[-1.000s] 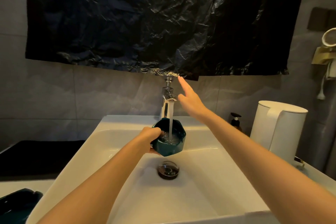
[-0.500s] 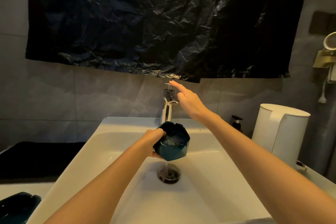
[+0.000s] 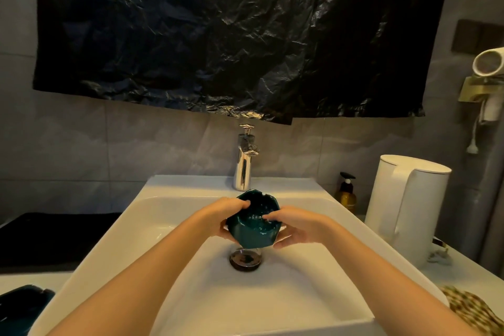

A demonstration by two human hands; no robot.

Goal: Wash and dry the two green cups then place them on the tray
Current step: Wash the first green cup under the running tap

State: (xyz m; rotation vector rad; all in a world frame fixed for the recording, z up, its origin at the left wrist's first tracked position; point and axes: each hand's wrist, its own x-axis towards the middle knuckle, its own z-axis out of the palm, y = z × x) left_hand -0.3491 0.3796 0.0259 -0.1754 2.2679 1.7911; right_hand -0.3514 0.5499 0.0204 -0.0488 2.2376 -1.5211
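Both hands hold one green cup (image 3: pixel 252 230) over the sink (image 3: pixel 191 185), right above the drain (image 3: pixel 246 260) and clear of the basin floor. The cup is tilted, so its mouth faces up and towards the person, and small wet glints show inside it. The left hand (image 3: pixel 225 217) grips the cup's left side, with the thumb hooked over the rim into the cup and the fingers curled underneath. The right hand (image 3: pixel 296 229) grips the right side the same way, thumb tip inside and fingers wrapped below the base. The tap (image 3: pixel 243 163) stands on the sink's back edge, just behind the cup and apart from it.

The second cup (image 3: pixel 20 305) sits on the worktop (image 3: pixel 35 282) at the lower left, well apart from the sink and partly cut off by the frame. Behind it lies a black flat piece (image 3: pixel 54 240); tray or mat, I cannot tell.

Right of the sink stand a brown pump bottle (image 3: pixel 346 195) and a white kettle (image 3: pixel 406 207). A patterned cloth (image 3: pixel 469 308) lies at the lower right. A crinkled black plastic sheet (image 3: pixel 231 35) hangs on the tiled wall, and a hair dryer (image 3: pixel 488 63) sits in a wall holder at the far right.
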